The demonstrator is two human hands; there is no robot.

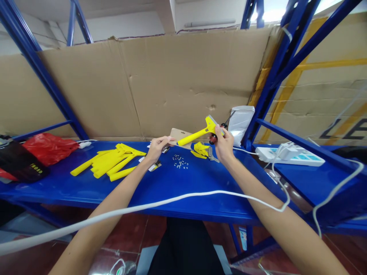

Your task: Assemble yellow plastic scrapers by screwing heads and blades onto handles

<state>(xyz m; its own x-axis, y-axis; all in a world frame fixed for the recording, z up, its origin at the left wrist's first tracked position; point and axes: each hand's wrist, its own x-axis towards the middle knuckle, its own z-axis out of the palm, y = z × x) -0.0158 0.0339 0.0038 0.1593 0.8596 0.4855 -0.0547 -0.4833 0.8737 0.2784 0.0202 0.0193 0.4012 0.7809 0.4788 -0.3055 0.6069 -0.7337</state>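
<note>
My right hand [225,144] grips a yellow scraper [196,135] by one end of its wide head, the handle pointing left. My left hand [158,148] is closed at the left edge of a brown card [178,134] with a hanging slot, which it pinches. The scraper's handle end overlaps the card. Below them on the blue table lie loose screws and nuts [180,162]. Small yellow pieces [200,149] lie near my right hand, beside grey metal parts [212,156]. Behind that hand is a screwdriver [212,139] with a red and black handle, partly hidden.
Several yellow scraper handles [109,162] are piled at left, near a red plastic bag [48,149] and a black bag [23,162]. A white packet [241,124] leans at the back right. A power strip [298,157] lies right; a white cable [177,196] crosses in front.
</note>
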